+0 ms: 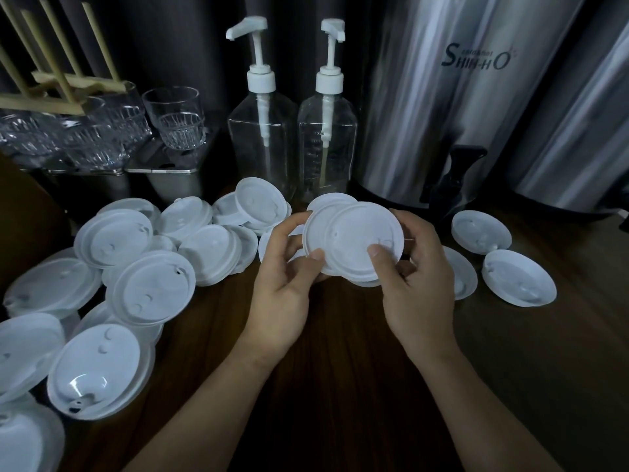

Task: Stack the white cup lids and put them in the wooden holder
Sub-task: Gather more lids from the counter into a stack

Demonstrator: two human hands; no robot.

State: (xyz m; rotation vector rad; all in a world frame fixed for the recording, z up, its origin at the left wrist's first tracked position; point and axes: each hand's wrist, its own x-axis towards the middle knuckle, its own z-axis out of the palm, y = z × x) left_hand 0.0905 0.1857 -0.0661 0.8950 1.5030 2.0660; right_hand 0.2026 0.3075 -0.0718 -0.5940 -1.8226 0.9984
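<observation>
So at the back of the dark wooden table [531, 356], a clear pump bottle [262, 144] is being kept upright just beside a second pump bottle [327, 144], both being topped with white pumps. A big steel urn [439, 114] with a black tap [454, 175] is being parked to their right, and another urn [575, 131] is being cut off by the frame edge. Glass tumblers [175, 119] are being stored on steel containers [173, 182] over on the left, with a dark curtain [170, 35] being hung behind it all.

I see both hands, left hand [282, 267] and right hand [413, 267], gripping overlapping white lids [354, 238]. More loose lids [136, 267] lie scattered on the wooden table [340, 369].
</observation>
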